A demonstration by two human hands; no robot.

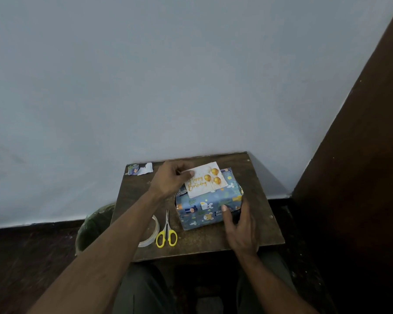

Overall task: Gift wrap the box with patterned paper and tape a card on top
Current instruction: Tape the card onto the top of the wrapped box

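Card (pixel 203 180) atop wrapped box (pixel 208 206), L hand (pixel 171 177) pinching card.

One wrapped box (pixel 208 207), one card (pixel 203 179), one scissors (pixel 166 234), one tape roll (pixel 152 232), two paper scraps (pixel 140 169)

Light dim and flat on my feed, cool grey cast. No clear source visible; wall (pixel 168 75) evenly lit, slightly darker toward left. Floor (pixel 27 264) and lower frame near black, detail lost there. Shadows soft, faint one under box (pixel 204 211) on table (pixel 213 241). No glare; card (pixel 203 180) brightest spot, its gold lettering readable. Overall soft, grainy. Wide-angle stretch at edges: left forearm (pixel 95 252) looks oversized, dark panel (pixel 361 155) at right leans.
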